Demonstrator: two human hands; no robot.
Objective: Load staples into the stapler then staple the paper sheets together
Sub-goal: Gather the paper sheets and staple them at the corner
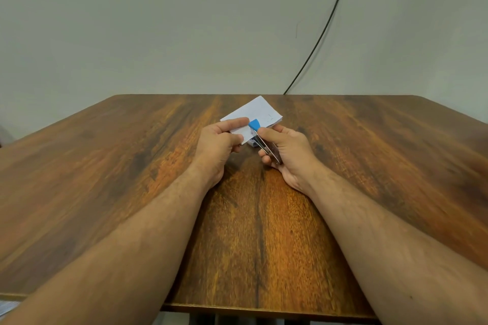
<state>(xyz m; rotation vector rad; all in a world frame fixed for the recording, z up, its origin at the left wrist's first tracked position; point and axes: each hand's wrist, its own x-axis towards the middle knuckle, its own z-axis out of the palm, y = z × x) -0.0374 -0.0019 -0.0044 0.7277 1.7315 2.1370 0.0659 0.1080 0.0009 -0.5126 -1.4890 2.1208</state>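
A small stack of white paper sheets is held above the middle of the wooden table. My left hand pinches the near left edge of the sheets between thumb and fingers. My right hand is closed around a small stapler with a blue front cap and a metal body. The stapler's blue tip lies over the near edge of the sheets, next to my left thumb. A small whitish object, partly hidden under the sheets and the stapler, lies on the table; what it is cannot be told.
A black cable runs down the pale wall to the table's far edge. Some paper shows at the lower left corner, beyond the table's near edge.
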